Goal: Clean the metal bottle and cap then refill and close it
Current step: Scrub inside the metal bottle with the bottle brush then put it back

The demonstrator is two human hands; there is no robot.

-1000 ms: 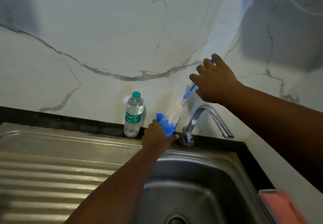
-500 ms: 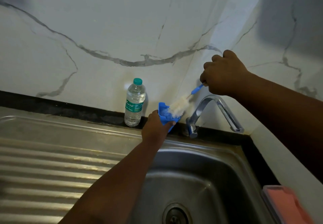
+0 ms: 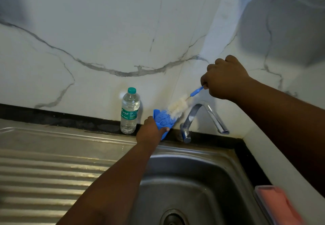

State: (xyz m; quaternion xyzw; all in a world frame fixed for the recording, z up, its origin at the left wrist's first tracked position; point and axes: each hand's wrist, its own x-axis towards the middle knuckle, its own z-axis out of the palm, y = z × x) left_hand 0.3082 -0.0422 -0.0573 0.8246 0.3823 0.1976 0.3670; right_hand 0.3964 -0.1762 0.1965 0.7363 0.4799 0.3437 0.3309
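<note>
My left hand (image 3: 149, 132) grips a blue plastic holder (image 3: 162, 120) standing on the black ledge behind the sink, next to the tap. My right hand (image 3: 224, 79) grips the blue handle of a bottle brush (image 3: 177, 108), held slanted with its white bristles at the holder's open top. The brush tip is partly inside the holder. No metal bottle or cap is in view.
A clear plastic water bottle (image 3: 129, 111) with a green cap stands on the ledge left of the holder. The chrome tap (image 3: 202, 117) arches over the steel sink basin (image 3: 202, 172). A ribbed draining board (image 3: 44, 172) lies left. A pink container (image 3: 279, 205) sits at the right counter edge.
My right hand has come down and toward the holder, lowering the brush so its bristles sit at the holder's mouth. My left hand has stayed on the holder.
</note>
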